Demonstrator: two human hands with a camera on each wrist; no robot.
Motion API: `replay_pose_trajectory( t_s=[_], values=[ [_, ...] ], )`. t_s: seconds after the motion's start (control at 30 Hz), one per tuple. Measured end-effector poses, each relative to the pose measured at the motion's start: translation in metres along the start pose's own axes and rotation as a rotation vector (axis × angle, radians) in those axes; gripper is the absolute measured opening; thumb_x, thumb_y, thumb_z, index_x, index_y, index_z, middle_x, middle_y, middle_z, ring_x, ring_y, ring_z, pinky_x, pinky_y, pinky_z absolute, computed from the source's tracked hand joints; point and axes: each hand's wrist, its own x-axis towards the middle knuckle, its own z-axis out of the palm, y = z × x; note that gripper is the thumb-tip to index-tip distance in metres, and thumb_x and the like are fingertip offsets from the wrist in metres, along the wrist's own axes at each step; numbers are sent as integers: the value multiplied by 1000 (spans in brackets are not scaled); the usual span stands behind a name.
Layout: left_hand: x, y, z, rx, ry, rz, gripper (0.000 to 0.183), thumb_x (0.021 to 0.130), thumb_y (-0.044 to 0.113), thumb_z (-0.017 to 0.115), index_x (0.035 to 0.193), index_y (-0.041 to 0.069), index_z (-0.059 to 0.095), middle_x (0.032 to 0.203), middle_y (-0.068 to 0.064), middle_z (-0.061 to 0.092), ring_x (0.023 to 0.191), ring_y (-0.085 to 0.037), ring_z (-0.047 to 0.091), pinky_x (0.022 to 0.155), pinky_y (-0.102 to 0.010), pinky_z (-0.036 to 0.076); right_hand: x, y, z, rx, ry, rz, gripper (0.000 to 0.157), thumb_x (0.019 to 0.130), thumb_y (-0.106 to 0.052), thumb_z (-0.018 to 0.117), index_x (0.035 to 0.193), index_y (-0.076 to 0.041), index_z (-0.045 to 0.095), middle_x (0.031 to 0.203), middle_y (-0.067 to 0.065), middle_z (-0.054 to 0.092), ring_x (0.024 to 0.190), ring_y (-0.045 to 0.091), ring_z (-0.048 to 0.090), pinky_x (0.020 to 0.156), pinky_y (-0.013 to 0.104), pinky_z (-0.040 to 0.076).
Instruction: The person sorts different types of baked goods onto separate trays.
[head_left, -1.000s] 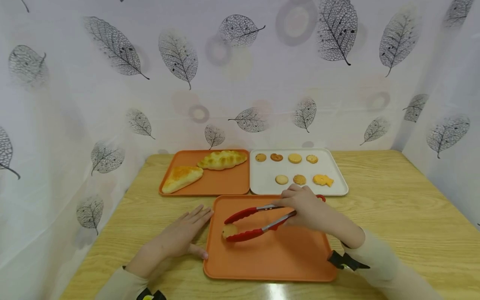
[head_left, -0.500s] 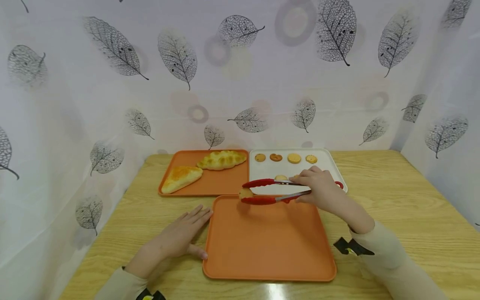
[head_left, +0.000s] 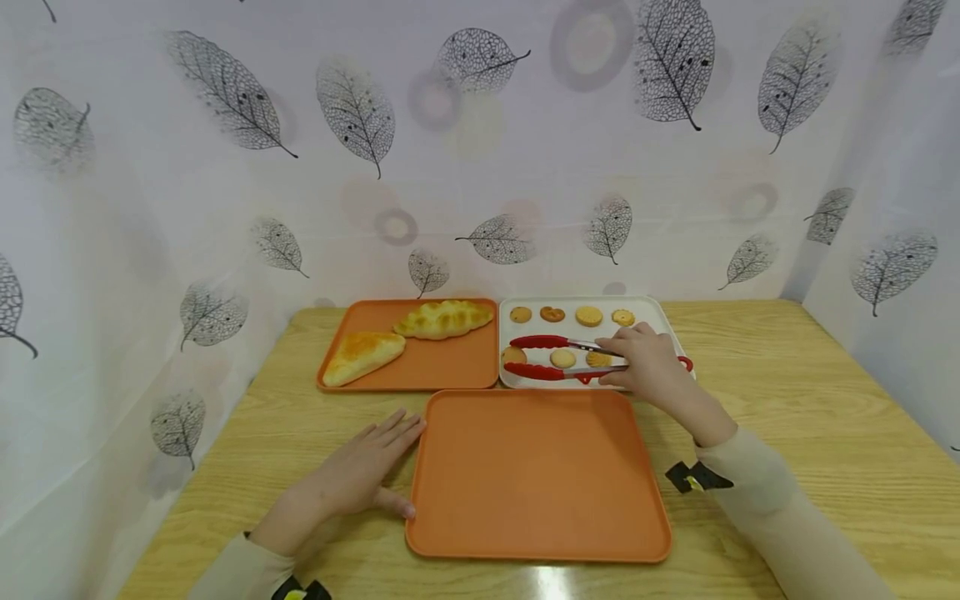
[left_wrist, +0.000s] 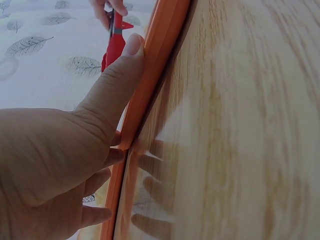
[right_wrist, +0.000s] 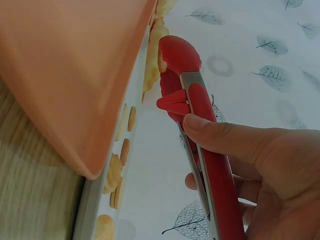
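My right hand [head_left: 648,367] grips a pair of red-tipped metal tongs [head_left: 542,342] over the front of the white tray [head_left: 678,379]. Their two red tips are spread either side of a round cookie [head_left: 513,357] at that tray's left front. In the right wrist view thumb and fingers hold the red handle of the tongs [right_wrist: 212,165]. My left hand [head_left: 363,473] lies with fingers extended at the left edge of the front orange tray [head_left: 540,475]. The left wrist view has the thumb [left_wrist: 112,82] against its orange rim.
Behind, on the left, another orange tray [head_left: 450,367] carries a triangular bread [head_left: 363,357] and a braided bread [head_left: 444,320]. Several cookies stand in two rows on the white tray, among them a pretzel-shaped one [head_left: 552,314]. A leaf-print curtain [head_left: 480,167] hangs behind the table.
My right hand has carried the tongs with the round cookie from the front orange tray, up and right to the white tray. The tong tips have spread apart. The left hand has stayed put.
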Motion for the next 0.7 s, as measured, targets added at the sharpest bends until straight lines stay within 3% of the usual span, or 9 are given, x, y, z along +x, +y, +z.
replay_pose_trajectory(
  t_s=[0.7],
  values=[
    [0,1,-1,-9,2,3,114,72,74,60,156,7,23,161,-15,25,151,-37,15,114,-64,25,10,18,15,1,-81,92,55,77,-29,81,124,-4,67,108,17,66,98,37,53,69,51,43]
  ],
)
